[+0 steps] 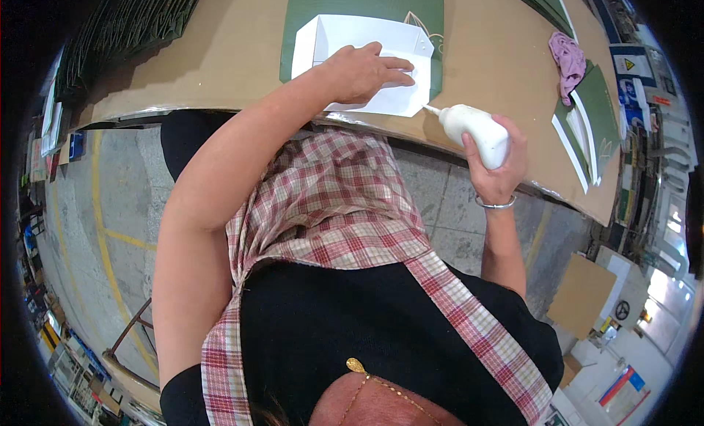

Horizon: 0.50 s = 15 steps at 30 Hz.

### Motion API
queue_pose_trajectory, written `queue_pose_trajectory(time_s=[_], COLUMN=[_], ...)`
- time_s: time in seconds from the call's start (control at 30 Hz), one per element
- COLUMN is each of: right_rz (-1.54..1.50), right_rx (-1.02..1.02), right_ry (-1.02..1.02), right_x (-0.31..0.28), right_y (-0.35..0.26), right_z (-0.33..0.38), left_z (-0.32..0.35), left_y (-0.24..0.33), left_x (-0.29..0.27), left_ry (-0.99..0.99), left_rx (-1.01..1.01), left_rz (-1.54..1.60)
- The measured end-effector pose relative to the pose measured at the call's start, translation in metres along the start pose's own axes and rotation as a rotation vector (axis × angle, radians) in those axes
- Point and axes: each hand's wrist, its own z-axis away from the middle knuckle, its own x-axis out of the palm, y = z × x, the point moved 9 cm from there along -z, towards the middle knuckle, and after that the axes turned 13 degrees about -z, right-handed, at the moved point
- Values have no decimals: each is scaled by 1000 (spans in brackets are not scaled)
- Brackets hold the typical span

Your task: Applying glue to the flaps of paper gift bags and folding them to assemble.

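Observation:
In front of me a green paper bag (pixel 367 1) lies flat on the table, its near end folded open into a white bottom (pixel 345 34). A thin cord handle (pixel 416 21) shows beside the white part. My left hand (pixel 367 72) rests on the white paper with its fingers spread, holding nothing. At the table's front edge my right hand (pixel 500 158) grips a white squeeze bottle (pixel 475 130), tilted so that its narrow nozzle points left. The nozzle's tip is at the near right corner of the white paper; I cannot tell whether it touches.
A stack of folded dark green bags (pixel 132 30) stands at the far left of the brown table (pixel 235 41). On the right lie a pink cloth (pixel 568 59), a green and white bag (pixel 598 118) and more green pieces (pixel 546 4).

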Motion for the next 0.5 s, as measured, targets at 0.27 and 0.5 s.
queue_pose_trajectory(time_s=[0.27, 0.5], right_rz=[-36, -140], right_rx=[-16, -32], right_ry=[-7, -20], right_x=[4, 13], right_y=[-6, -14], right_z=[4, 3], left_z=[-1, -5], left_y=[-4, -6], left_x=[-1, 2], left_ry=[-10, -78], left_rx=[9, 52], left_rz=[15, 83])
